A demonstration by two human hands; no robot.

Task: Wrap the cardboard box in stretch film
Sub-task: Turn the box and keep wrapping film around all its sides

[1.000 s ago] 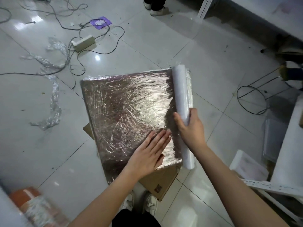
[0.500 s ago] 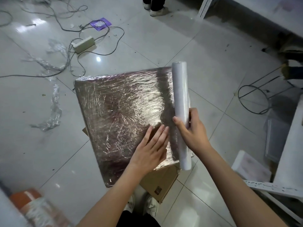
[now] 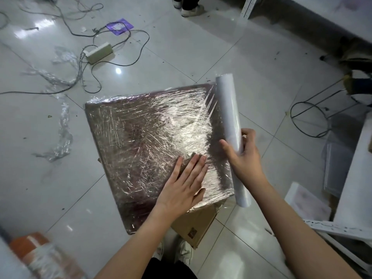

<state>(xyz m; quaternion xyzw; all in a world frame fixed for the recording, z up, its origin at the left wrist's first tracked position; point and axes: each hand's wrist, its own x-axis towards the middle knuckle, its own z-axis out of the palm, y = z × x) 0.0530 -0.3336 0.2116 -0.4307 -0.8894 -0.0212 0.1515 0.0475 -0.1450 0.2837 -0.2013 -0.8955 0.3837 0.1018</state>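
The flat cardboard box [image 3: 145, 141] lies in the middle of the head view, its top face covered in shiny, wrinkled stretch film. My left hand [image 3: 184, 184] presses flat on the film near the box's near right corner, fingers straight. A long white roll of stretch film [image 3: 231, 121] runs along the box's right edge. My right hand [image 3: 244, 156] grips this roll around its lower half, and a stretched sheet of film joins the roll to the box top.
A second brown cardboard box [image 3: 196, 224] sits under the near corner, by my shoes. Film scraps [image 3: 60, 137], cables and a power strip [image 3: 98, 52] litter the floor to the left. A wire stand [image 3: 310, 119] and white panels [image 3: 306, 198] are right. Another person's feet [image 3: 189, 7] stand far back.
The roll has shifted right, off the box top to its right edge, drawing out more film. My left hand stays flat on the film.
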